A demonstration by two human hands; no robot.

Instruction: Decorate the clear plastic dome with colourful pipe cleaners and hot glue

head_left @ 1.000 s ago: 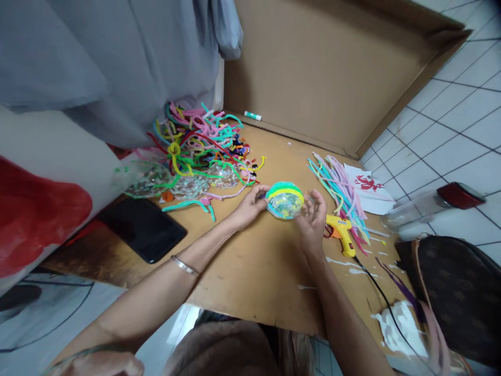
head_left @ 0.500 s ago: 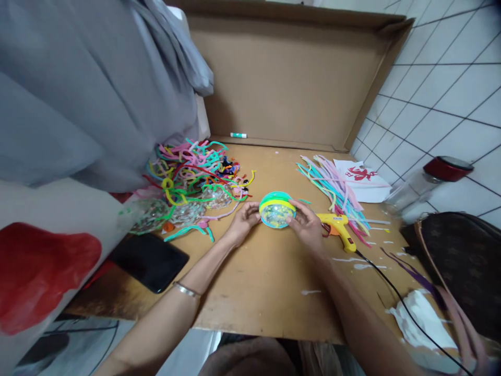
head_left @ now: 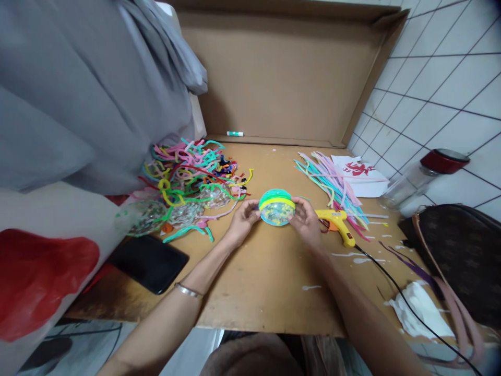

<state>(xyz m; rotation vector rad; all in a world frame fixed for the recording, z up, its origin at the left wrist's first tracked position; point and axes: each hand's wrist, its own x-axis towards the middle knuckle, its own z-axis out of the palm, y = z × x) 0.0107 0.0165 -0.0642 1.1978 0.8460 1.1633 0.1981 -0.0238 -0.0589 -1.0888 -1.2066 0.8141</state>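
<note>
A clear glittery ball (head_left: 277,208) wrapped with green, yellow and blue fuzzy stems sits between both hands over the cardboard work surface (head_left: 258,271). My left hand (head_left: 242,222) grips its left side and my right hand (head_left: 307,223) grips its right side. A yellow glue gun (head_left: 337,223) lies just right of my right hand, its black cord trailing toward the near right. Straight pastel fuzzy stems (head_left: 332,183) lie behind the glue gun.
A tangled heap of coloured fuzzy stems (head_left: 188,169) with clear ball halves (head_left: 144,216) lies at the left. A black phone (head_left: 151,261) rests near the left edge. A red-lidded jar (head_left: 422,177), brown bag (head_left: 462,256), white paper (head_left: 360,175), tissue (head_left: 420,310) and grey cloth (head_left: 78,83) surround the surface.
The view has swung upward and steadied. My right hand, open beside the ball a second ago, has closed onto its right side; both hands now hold the ball.
</note>
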